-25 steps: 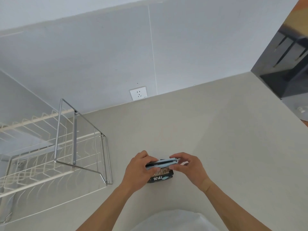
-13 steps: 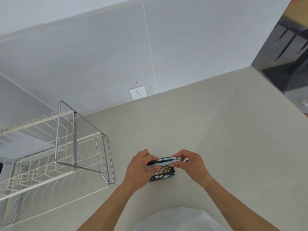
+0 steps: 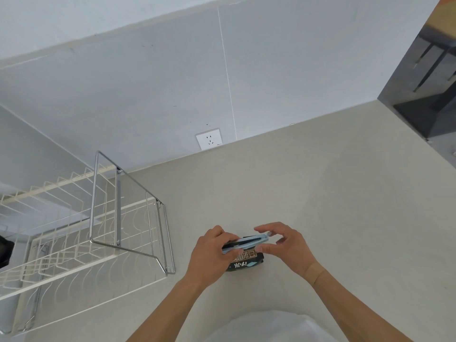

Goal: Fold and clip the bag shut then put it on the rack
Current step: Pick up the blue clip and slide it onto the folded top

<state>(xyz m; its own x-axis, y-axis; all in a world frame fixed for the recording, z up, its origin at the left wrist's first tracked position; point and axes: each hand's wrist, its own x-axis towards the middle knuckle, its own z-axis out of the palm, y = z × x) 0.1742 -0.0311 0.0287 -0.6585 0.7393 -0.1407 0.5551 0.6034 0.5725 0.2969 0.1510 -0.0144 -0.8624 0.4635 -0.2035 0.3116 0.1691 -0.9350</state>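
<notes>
Clipping step. My left hand (image 3: 209,255) grips the bag (image 3: 246,260) and clip (image 3: 246,242) on the counter (image 3: 320,193); right hand (image 3: 286,245) half-open at clip's end. Next I reckon: snap shut, move to rack (image 3: 98,230).

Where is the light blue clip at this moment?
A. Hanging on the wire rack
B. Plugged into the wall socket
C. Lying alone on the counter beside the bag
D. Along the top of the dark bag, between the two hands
D: the clip lies along the folded top of the bag, with the left hand at one end and the right hand at the other.
</notes>
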